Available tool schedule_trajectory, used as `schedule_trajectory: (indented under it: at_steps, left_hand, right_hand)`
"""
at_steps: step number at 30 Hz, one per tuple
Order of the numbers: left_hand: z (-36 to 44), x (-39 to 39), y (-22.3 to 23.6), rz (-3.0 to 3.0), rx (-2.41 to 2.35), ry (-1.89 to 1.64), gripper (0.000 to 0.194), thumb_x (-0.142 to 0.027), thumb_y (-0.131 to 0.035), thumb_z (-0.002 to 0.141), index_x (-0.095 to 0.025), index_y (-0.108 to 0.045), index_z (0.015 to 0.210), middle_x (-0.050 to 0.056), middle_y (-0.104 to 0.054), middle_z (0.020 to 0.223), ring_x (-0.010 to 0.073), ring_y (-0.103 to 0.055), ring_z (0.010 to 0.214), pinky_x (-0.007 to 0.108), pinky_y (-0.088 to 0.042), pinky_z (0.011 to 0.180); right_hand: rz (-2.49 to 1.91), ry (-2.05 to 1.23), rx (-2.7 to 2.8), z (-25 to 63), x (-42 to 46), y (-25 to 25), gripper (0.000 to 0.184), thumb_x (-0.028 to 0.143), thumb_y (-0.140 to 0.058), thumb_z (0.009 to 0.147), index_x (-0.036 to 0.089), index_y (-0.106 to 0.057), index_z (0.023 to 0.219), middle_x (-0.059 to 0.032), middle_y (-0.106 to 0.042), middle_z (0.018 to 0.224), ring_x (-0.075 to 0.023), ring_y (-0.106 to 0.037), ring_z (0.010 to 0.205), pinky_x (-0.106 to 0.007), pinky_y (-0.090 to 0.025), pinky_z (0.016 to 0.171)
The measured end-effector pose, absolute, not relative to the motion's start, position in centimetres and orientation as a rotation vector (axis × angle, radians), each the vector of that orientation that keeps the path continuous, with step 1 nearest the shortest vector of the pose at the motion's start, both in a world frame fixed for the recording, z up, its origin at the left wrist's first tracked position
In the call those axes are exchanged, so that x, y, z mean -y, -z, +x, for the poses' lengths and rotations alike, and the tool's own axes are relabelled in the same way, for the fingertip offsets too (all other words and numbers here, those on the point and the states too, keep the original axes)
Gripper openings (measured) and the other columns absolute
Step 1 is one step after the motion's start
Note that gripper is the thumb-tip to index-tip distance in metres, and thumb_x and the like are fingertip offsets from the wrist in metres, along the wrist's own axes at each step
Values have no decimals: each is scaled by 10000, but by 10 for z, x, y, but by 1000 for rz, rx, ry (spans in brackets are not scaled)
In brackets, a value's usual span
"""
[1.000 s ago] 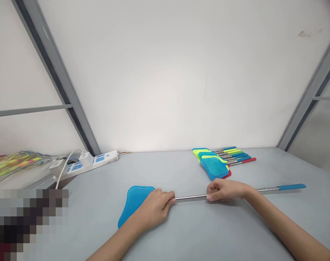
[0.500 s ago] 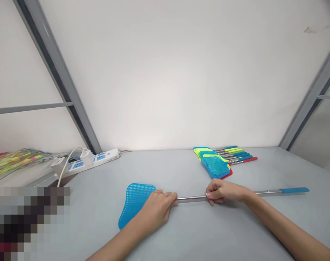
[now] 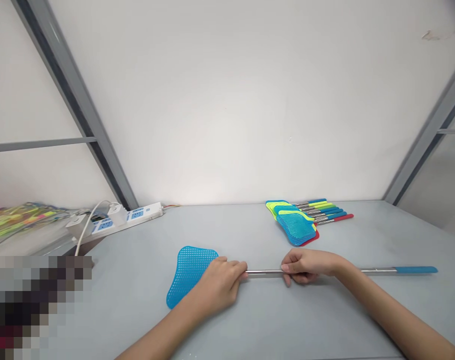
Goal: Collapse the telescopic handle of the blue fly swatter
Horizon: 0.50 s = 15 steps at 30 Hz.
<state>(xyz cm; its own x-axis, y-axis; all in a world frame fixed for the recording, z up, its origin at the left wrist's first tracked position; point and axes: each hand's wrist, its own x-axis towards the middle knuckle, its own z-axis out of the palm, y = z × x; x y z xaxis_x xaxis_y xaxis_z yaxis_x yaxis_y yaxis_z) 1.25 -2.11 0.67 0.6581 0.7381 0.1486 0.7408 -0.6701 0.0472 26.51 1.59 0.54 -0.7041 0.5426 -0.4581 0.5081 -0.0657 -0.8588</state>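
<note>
A blue fly swatter (image 3: 192,272) with a long metal shaft lies crosswise just over the grey table, its mesh head on the left and its blue handle at the right. My left hand (image 3: 223,280) is closed around the neck, covering where head and shaft meet. Further right, my right hand (image 3: 304,265) pinches the shaft between thumb and fingers, with some fingers curled beneath. Bare metal shows between the two hands and again beyond my right wrist.
Several blue, yellow-green and red fly swatters (image 3: 297,227) lie stacked at the table's back. A white power strip (image 3: 137,216) with plugs and a cable sits at the back left. Beyond it is a blurred heap of colourful items (image 3: 19,220). A white wall (image 3: 227,110) rises behind.
The swatter's handle end has shifted right and slightly down, and its head a little right and up. Both hands keep their hold. The view has moved slightly.
</note>
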Motion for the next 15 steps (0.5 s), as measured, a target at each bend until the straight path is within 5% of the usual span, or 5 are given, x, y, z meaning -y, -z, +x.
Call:
schedule_trajectory:
  at_steps: [5,15]
  left_hand:
    - [8,14,-7,-2919,1341,294,283,-286,-241,879,-201,-449,706,-8,-559,646,138,-483,597,251,-277,554]
    - [0,10,-12,-2948,1471,330,311,-303,-250,870,-192,-476,687,-8,-542,637,125,-480,583,237,-273,528]
  right_hand:
    - [-1253,-1676,2306,272,-18,-13,334,445,-552,703,132,-551,820,7,-529,627,-48,-363,472,-169,-261,413]
    - [-1495,-1396,2235,294,-30,-7,367,495,-567,656,129,-566,687,-3,-527,594,-75,-427,488,-190,-337,451]
